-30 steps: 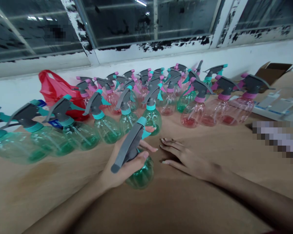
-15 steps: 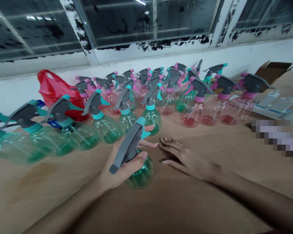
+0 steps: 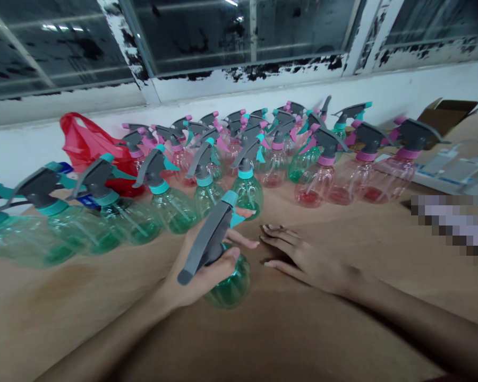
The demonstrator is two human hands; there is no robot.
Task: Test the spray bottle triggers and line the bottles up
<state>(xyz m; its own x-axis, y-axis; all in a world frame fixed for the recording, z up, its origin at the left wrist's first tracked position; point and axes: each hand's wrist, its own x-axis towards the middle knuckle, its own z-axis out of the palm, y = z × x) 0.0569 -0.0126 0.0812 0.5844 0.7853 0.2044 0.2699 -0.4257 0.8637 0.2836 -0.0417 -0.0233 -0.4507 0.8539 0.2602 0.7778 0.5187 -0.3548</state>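
- Left hand [image 3: 201,277] holds one round, ribbed, see-through green plastic spray bottle [image 3: 229,286]. Grip is narrow, around the neck under the dark grey sprayer head [image 3: 209,241]; thumb on the near side, other fingers reaching past the neck by the teal trigger.
- Held bottle is front and centre over the tabletop, between the arms, green liquid inside. Teal nozzle slants up and away. Base contact with table: cannot tell.
- Right hand [image 3: 310,260] lies palm down on the light brown wooden table [image 3: 382,239], holding nothing visible. Fingers long and slightly parted, tips toward the held bottle, near it, apart from it.
- Beyond left hand: slanting row of six round green plastic bottles [image 3: 177,212], teal collars, grey heads, some green liquid low in each. Nearest to the held one is the row's right end, just behind its nozzle.
- Right of that row: three clear pinkish plastic bottles [image 3: 314,183], pink collars, reddish liquid at bottom.
- Farther back: crowded mixed group of bottles [image 3: 276,167], pink and teal parts, many overlapping.
- Back left: shiny red plastic bag [image 3: 87,146], behind the green row.
- Back right: open brown cardboard box [image 3: 446,119]; white-and-blue object [image 3: 446,164] before it, type unclear. Pixelated item [image 3: 450,223] nearer, unreadable.
- Behind all: white wall [image 3: 19,146], dark windows [image 3: 207,37] above.
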